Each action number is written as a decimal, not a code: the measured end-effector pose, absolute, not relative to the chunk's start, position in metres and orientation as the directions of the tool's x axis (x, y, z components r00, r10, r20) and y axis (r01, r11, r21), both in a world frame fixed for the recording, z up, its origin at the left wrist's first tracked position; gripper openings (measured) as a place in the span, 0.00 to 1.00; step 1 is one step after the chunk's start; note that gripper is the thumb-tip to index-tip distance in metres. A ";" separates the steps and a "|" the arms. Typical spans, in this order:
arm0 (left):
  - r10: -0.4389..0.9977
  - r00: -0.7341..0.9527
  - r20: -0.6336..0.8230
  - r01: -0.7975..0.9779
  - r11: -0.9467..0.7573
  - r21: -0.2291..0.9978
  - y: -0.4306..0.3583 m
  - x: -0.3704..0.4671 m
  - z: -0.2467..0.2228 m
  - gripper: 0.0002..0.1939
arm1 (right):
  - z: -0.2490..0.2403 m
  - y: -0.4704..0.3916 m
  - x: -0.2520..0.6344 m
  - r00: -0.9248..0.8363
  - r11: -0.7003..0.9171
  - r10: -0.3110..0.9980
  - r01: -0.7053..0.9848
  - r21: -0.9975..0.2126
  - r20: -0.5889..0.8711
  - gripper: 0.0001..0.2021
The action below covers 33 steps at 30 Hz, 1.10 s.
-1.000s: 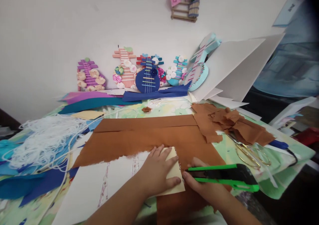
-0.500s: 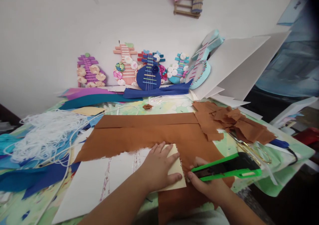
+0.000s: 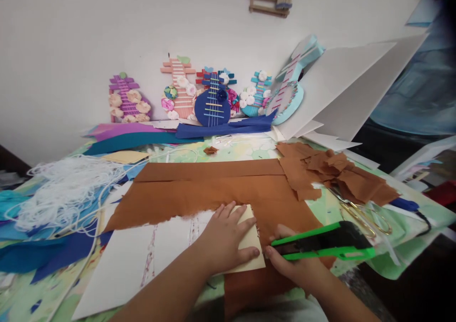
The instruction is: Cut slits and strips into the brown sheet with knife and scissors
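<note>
My left hand [image 3: 228,239] lies flat, fingers spread, on a cream card [image 3: 253,246] that rests on a white board [image 3: 117,265] and brown paper [image 3: 213,189]. Just right of the card's edge, my right hand [image 3: 290,255] is closed round the front end of a green and black utility knife [image 3: 320,241]. Its handle points away to the right. The blade tip is hidden by my fingers. Under both hands the brown paper spreads across the table, its edge torn where it meets the white board. Reddish-brown streaks mark the board.
Torn brown paper [image 3: 342,170] is heaped on the right beside gold-handled scissors [image 3: 366,217]. A tangle of white cord [image 3: 74,189] lies at the left over blue paper [image 3: 67,255]. Decorated model lutes [image 3: 213,101] and leaning white boards [image 3: 342,89] stand along the wall.
The view has shifted slightly. My right hand with the utility knife has moved a little closer to the card's edge. My left hand stays pressed on the card.
</note>
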<state>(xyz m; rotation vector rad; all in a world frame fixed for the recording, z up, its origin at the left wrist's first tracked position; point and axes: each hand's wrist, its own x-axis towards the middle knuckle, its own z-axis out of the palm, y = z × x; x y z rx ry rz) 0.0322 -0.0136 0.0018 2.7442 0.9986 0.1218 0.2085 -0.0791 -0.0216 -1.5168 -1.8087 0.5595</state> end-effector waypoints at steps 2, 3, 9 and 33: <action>0.644 0.765 0.004 0.626 -0.745 0.229 -0.013 0.032 0.002 0.30 | -0.021 -0.079 0.210 -0.084 0.219 0.970 0.703 -0.676 0.227 0.12; 0.643 0.766 0.006 0.625 -0.746 0.228 -0.013 0.032 0.002 0.30 | -0.021 -0.080 0.210 -0.084 0.217 0.970 0.715 -0.664 0.227 0.12; 0.643 0.766 0.007 0.626 -0.748 0.220 -0.014 0.033 0.003 0.29 | -0.021 -0.081 0.210 -0.092 0.206 0.975 0.726 -0.656 0.204 0.11; 0.582 0.802 -0.132 0.597 -0.776 0.202 -0.025 0.024 0.018 0.43 | -0.023 -0.075 0.211 0.314 0.051 0.947 0.068 -0.996 0.070 0.12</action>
